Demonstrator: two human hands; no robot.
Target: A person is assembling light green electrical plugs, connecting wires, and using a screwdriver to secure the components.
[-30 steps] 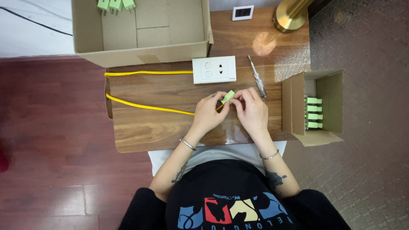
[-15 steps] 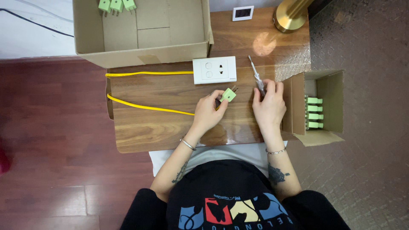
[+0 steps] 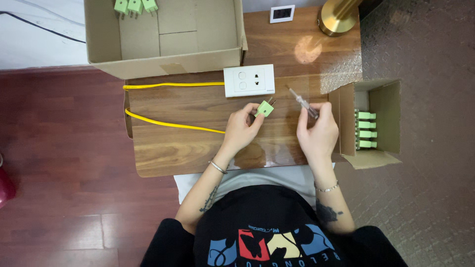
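Pinching small green plug (image 3: 265, 108) in left hand (image 3: 241, 129) fingertips, above wooden board (image 3: 173, 148), prongs toward white wall socket plate (image 3: 249, 80). Right hand (image 3: 316, 133) closed round slim clear-handled screwdriver (image 3: 303, 102). Probably light, rigid plastic; best gripped by body, clear of prongs.

the person wears a black short-sleeved t-shirt with a colourful printed graphic across the chest in blue, red, yellow and white shapes, with small lettering around it. a thin metal bangle circles the wrist of the left hand (image 3: 241, 129). a fine beaded or chain bracelet sits on the wrist of the right hand (image 3: 316, 133). dark tattoos mark both forearms: a slim, line-like one on the left, a broader, denser patch on the right near the elbow.
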